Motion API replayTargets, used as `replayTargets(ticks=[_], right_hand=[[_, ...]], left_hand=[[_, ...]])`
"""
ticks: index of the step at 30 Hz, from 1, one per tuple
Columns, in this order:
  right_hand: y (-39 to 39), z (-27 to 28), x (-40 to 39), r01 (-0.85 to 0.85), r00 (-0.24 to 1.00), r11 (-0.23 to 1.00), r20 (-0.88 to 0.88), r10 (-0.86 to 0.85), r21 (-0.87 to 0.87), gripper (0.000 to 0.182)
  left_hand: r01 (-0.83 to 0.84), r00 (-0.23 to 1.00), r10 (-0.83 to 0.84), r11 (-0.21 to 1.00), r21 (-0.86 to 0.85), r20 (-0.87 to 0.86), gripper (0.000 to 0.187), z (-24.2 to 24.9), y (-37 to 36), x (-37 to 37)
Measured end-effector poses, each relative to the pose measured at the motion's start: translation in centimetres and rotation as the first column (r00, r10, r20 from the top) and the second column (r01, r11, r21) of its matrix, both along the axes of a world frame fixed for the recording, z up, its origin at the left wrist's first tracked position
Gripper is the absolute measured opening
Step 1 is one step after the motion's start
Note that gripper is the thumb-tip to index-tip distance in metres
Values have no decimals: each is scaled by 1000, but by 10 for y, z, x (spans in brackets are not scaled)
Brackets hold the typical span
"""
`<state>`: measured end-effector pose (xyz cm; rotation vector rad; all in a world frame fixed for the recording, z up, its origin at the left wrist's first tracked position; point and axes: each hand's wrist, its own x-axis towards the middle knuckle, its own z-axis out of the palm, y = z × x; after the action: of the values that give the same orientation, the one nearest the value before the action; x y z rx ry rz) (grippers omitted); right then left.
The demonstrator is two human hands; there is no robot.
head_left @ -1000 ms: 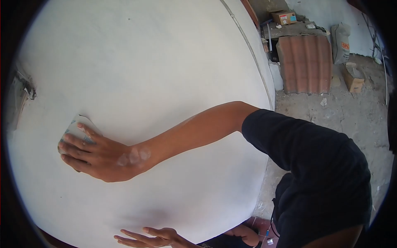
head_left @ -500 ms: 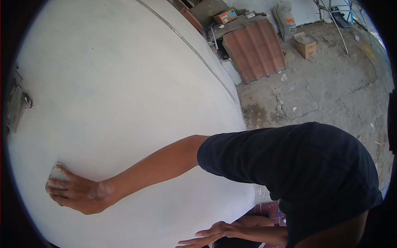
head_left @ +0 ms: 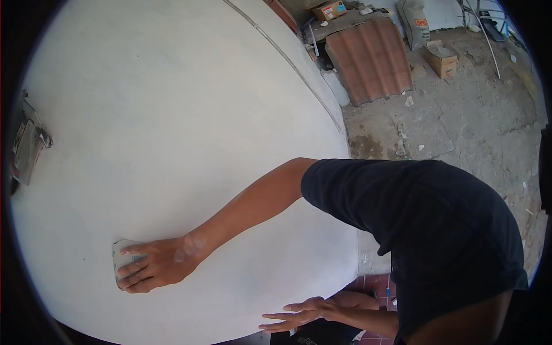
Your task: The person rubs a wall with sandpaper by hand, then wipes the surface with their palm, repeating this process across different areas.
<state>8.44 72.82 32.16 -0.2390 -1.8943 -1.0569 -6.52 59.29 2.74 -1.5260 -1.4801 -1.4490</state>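
My right hand (head_left: 158, 264) is pressed flat over a pale sanding sheet (head_left: 117, 253) against the white wall (head_left: 172, 144). Its fingers are spread across the sheet, whose edges stick out beyond the fingertips. Whitish dust marks the wrist. Lower in the view, my left hand (head_left: 302, 315) has its fingers apart and holds nothing that shows. It lies beside the lower edge of the wall, near a bent leg (head_left: 353, 299). Part of the left forearm is hidden behind the dark shirt (head_left: 425, 230).
A thin pipe (head_left: 287, 59) runs along the wall. Beyond it are a reddish corrugated sheet (head_left: 371, 60), a sack (head_left: 415, 26) and a cardboard box (head_left: 441, 60) on the rough concrete floor (head_left: 471, 115). Dark red tiles (head_left: 374, 284) show below.
My right hand and the sheet have moved right in the view along the wall. My left hand sits slightly farther right and higher. The background has shifted right and a little up.
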Motion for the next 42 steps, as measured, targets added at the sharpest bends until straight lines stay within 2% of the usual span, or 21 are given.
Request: replayTargets(ticks=[2,4,5,8,9,11,13,14,16,18,20,22,26,27,28,31,33,35,42], right_hand=[[3,16,41,4,1000,1000,-3,-4,-17,48],[11,31,76,14,999,999,-43,-16,-50,48],[18,31,92,27,992,995,-117,-39,-100,53],[28,2,141,185,975,982,-117,-189,-45,51],[38,-14,161,235,969,971,-90,-231,38,49],[30,-28,200,384,920,922,-59,-386,-49,53],[34,-16,240,315,936,929,-100,-338,-193,53],[37,-6,262,358,920,914,-93,-380,-191,54],[42,8,298,310,926,922,-147,-349,-233,57],[64,2,336,311,919,933,-192,-344,-184,55],[88,-14,360,288,931,951,-196,-306,-115,54],[101,-26,367,255,957,962,-119,-266,-97,52],[101,-26,381,251,958,961,-113,-264,-118,46],[105,-29,379,242,957,963,-134,-257,-116,45],[107,-29,379,233,958,965,-144,-249,-116,45],[108,-32,383,212,961,964,-142,-235,-159,44],[114,-31,385,217,961,971,-152,-230,-96,42],[113,-38,383,205,965,972,-142,-219,-112,42],[109,-31,384,216,963,972,-144,-228,-94,41]], left_hand=[[7,999,-10,998,-56,-43,59,17,8,7],[46,994,-47,999,-12,-97,58,50,24,18],[43,992,-42,999,7,-120,58,64,32,26],[136,976,-121,988,76,-181,52,84,51,67],[72,987,-59,994,83,-147,52,79,56,85],[106,968,-100,994,12,-228,53,76,62,106],[85,986,-91,995,-49,-138,51,82,71,140],[81,991,-88,995,-65,-105,51,90,77,157],[108,987,-111,994,-35,-114,52,106,91,183],[130,986,-124,990,46,-110,53,120,102,209],[355,930,-366,919,169,35,57,146,98,222],[444,862,-501,821,359,79,63,184,82,223],[422,849,-527,639,643,-34,76,267,26,204],[569,789,-560,513,643,-251,76,281,8,199],[613,769,-542,473,633,-340,76,291,-9,192],[606,792,-467,522,600,-394,73,285,-39,182],[569,822,-423,571,592,-381,71,277,-48,183],[548,836,-391,602,581,-385,70,273,-56,183],[496,865,-314,650,575,-391,64,268,-67,183]])
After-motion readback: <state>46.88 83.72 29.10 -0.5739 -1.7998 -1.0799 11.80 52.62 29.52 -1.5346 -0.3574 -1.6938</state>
